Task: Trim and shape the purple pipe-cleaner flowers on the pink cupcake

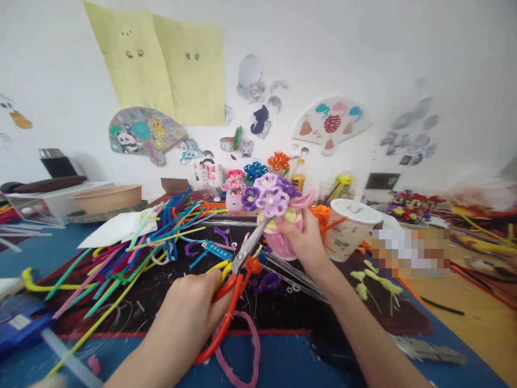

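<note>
Orange-handled scissors (pixel 245 253) are gripped in my left hand (pixel 183 302), its fingers closed round the handles. Their blades point up and away, with the tip at the underside of a lilac pipe-cleaner flower (pixel 273 201). My right hand (pixel 301 237) is wrapped round a pink flower pot (pixel 279 245) made of pipe cleaners, which carries lilac and dark purple flowers. The thumb presses near the pot's rim, just below the blooms. A purple pipe-cleaner loop (pixel 269 283) lies on the dark mat (pixel 307 310) beneath, and a pink loop (pixel 255 350) lies nearer me.
Many coloured pipe cleaners (pixel 117 258) are heaped at left. A lidded paper cup (pixel 351 229) stands right of the pot. Finished flowers (pixel 255 171) stand along the wall. A blue glue gun (pixel 24 323) lies at left, pliers (pixel 432 350) at right.
</note>
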`<state>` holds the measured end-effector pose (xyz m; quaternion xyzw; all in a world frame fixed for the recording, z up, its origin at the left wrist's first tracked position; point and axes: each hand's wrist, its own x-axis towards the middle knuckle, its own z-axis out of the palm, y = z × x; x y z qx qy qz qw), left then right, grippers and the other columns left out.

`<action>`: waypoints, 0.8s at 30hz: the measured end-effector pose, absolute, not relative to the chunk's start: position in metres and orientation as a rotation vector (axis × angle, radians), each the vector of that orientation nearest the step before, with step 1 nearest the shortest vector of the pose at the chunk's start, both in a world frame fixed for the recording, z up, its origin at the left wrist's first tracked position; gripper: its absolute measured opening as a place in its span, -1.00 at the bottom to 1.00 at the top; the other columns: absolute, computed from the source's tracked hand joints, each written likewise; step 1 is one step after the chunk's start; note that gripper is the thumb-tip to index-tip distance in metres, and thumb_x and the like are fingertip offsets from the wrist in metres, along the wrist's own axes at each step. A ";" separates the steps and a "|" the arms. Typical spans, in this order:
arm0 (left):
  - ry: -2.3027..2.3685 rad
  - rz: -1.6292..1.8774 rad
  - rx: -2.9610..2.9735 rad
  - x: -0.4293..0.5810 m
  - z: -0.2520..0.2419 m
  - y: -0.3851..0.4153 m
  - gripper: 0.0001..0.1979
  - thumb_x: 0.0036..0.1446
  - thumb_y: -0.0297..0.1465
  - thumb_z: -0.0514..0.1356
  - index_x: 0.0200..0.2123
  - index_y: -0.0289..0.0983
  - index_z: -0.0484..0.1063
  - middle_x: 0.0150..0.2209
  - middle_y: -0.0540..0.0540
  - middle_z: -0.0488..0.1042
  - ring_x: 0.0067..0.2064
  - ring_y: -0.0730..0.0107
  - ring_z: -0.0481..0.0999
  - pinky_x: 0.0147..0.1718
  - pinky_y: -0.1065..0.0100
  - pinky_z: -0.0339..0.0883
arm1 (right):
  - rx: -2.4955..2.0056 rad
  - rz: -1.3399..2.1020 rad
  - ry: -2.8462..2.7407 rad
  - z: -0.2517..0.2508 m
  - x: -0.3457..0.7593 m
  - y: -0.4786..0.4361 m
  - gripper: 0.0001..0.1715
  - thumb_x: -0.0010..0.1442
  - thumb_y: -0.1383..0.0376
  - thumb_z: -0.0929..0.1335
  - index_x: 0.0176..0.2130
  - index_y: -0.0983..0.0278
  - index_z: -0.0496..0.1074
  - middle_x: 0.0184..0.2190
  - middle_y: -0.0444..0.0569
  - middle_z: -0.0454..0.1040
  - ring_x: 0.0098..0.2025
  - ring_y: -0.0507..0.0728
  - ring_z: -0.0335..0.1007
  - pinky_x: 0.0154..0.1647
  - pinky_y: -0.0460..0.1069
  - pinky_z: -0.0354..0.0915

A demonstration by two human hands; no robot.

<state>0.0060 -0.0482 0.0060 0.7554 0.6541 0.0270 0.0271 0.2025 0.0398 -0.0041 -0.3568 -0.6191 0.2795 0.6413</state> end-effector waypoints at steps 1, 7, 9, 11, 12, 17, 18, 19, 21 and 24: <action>2.021 0.074 2.343 0.007 0.009 -0.049 -0.67 0.24 -0.24 -0.18 -0.50 -0.20 0.18 -0.50 -0.17 0.50 -0.40 0.14 0.54 -0.43 0.32 0.16 | -0.804 0.637 -1.407 -0.004 0.203 0.040 -0.54 0.04 0.04 0.44 -0.12 0.22 0.41 -0.17 -0.01 0.54 -0.13 0.24 0.46 -0.07 0.11 0.34; 2.014 0.079 2.354 0.003 0.016 -0.048 -0.69 0.24 -0.24 -0.15 -0.46 -0.21 0.23 -0.44 -0.17 0.54 -0.38 0.14 0.56 -0.41 0.32 0.19 | -0.828 0.700 -1.343 0.001 0.204 0.040 -0.66 -0.02 0.11 0.43 -0.26 0.23 0.42 -0.29 -0.06 0.53 -0.21 0.21 0.43 -0.12 0.07 0.33; 2.007 0.094 2.413 -0.005 0.013 -0.046 -0.68 0.25 -0.23 -0.15 -0.46 -0.20 0.23 -0.47 -0.14 0.52 -0.41 0.17 0.54 -0.42 0.33 0.18 | -0.836 0.800 -1.325 0.005 0.205 0.039 -0.72 -0.05 0.13 0.40 -0.33 0.24 0.42 -0.38 -0.08 0.51 -0.28 0.19 0.41 -0.20 0.04 0.33; 1.973 0.150 2.508 -0.013 0.008 -0.044 -0.68 0.25 -0.21 -0.13 -0.47 -0.20 0.23 -0.51 -0.09 0.48 -0.46 0.22 0.51 -0.45 0.34 0.15 | -0.845 0.921 -1.309 0.009 0.206 0.037 -0.74 -0.06 0.14 0.38 -0.37 0.25 0.43 -0.41 -0.08 0.51 -0.34 0.18 0.40 -0.28 0.02 0.33; 1.947 0.190 2.550 -0.018 0.006 -0.043 -0.68 0.25 -0.19 -0.11 -0.47 -0.20 0.23 -0.52 -0.07 0.46 -0.48 0.24 0.49 -0.47 0.35 0.13 | -0.849 0.976 -1.303 0.011 0.206 0.035 -0.75 -0.07 0.15 0.38 -0.38 0.26 0.43 -0.43 -0.08 0.51 -0.36 0.17 0.40 -0.31 0.02 0.32; 1.852 0.307 2.563 -0.034 0.007 -0.043 -0.69 0.21 -0.18 -0.07 -0.46 -0.22 0.27 -0.52 -0.04 0.44 -0.49 0.31 0.42 -0.48 0.37 0.08 | -0.742 1.218 -1.286 0.014 0.206 0.030 -0.72 -0.06 0.16 0.34 -0.38 0.28 0.49 -0.37 -0.03 0.57 -0.28 0.24 0.49 -0.21 0.07 0.39; 1.842 0.326 2.550 -0.035 0.009 -0.043 -0.68 0.21 -0.16 -0.07 -0.47 -0.22 0.26 -0.53 -0.03 0.42 -0.50 0.33 0.40 -0.48 0.38 0.07 | -0.709 1.256 -1.297 0.013 0.206 0.029 -0.70 -0.06 0.15 0.33 -0.36 0.28 0.51 -0.34 -0.02 0.58 -0.24 0.25 0.50 -0.17 0.09 0.40; 1.826 0.341 2.533 -0.035 0.011 -0.044 -0.67 0.20 -0.15 -0.06 -0.48 -0.22 0.25 -0.54 -0.02 0.39 -0.51 0.36 0.36 -0.49 0.38 0.05 | -0.686 1.286 -1.314 0.013 0.206 0.029 -0.68 -0.05 0.13 0.33 -0.34 0.27 0.52 -0.32 -0.02 0.59 -0.22 0.26 0.51 -0.14 0.10 0.41; 1.760 0.360 2.476 -0.034 0.014 -0.046 -0.65 0.19 -0.13 -0.07 -0.50 -0.22 0.26 -0.56 0.01 0.34 -0.53 0.42 0.27 -0.49 0.40 0.02 | -0.676 1.299 -1.347 0.012 0.205 0.029 -0.65 -0.03 0.09 0.32 -0.32 0.25 0.51 -0.29 -0.02 0.59 -0.20 0.27 0.52 -0.12 0.12 0.42; 1.689 0.319 2.288 -0.025 0.016 -0.051 -0.60 0.18 -0.11 -0.11 -0.55 -0.23 0.24 -0.60 0.06 0.23 -0.55 0.49 0.12 -0.52 0.42 -0.03 | -0.689 1.270 -1.325 0.010 0.203 0.029 -0.65 -0.02 0.06 0.33 -0.31 0.23 0.48 -0.29 -0.02 0.59 -0.20 0.29 0.53 -0.12 0.13 0.43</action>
